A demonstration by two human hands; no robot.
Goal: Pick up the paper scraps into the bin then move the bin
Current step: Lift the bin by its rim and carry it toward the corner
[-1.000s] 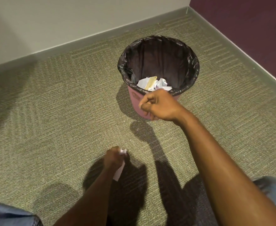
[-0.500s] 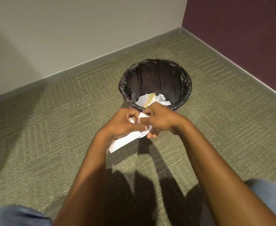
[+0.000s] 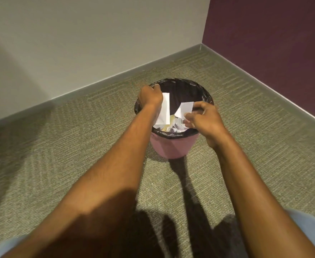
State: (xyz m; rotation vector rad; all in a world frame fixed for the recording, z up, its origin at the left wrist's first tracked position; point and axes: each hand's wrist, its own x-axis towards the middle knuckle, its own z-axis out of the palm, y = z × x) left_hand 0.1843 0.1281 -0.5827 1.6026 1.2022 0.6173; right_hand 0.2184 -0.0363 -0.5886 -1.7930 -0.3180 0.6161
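- Presently the step in hand, as judged, is the drop of two paper pieces into the bin [image 3: 171,148], which stands upright at frame centre on the carpet [image 3: 59,146], near the corner of the grey wall [image 3: 78,43] and maroon wall [image 3: 274,43]
- Left hand [image 3: 150,96]: fingers curled tight round the top of a white strip [image 3: 164,108]; the strip hangs inside the bin's mouth on its left side, its lower end reaching the pile [image 3: 175,127] of scraps already within
- Right hand [image 3: 205,118]: fingers loosely bent, tips at the lower right edge of a smaller scrap [image 3: 184,108] that stands over the mouth; the fingers are blurred, so whether it is pinched or let go cannot be told
- Black liner [image 3: 208,98] is folded over the rim; the left hand sits at the rim's upper left, contact with the liner not determinable
- Recommendation: both pieces are over the opening, so spread the fingers fully and release low, inside the rim; light paper is likely to drift or cling to skin
- Risk: a knuckle catching the liner could drag it inward or tip the bin, which looks light; lift both hands straight up
- Carpet beneath the arms is hidden and in shadow; inspect it for stray paper before the bin is moved
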